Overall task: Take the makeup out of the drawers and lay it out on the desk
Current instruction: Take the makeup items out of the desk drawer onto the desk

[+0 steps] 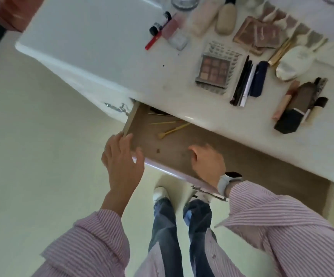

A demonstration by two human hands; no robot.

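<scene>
Left hand (122, 156) fingers are gripping the open brown wooden drawer's (242, 162) front corner; right hand (208, 162) is reaching inside it, fingers' state unclear, below the white worktop (102, 37).

— On the glossy white desk (102, 47), near the front edge?

— Square eyeshadow palette (214, 71); just right of it slim black pencils (242, 82), then a navy tube (259, 78). Behind those, stacked beige compacts (260, 35). Far left, a red pencil (154, 40).

— Below the top?

— Open wooden drawer (162, 148), pulled forward. Inside, back left, thin wooden sticks (172, 129).

— At the drawer?

— Left hand (122, 156) gripping the front left corner; right hand (206, 162) inside, right of the sticks.
</scene>
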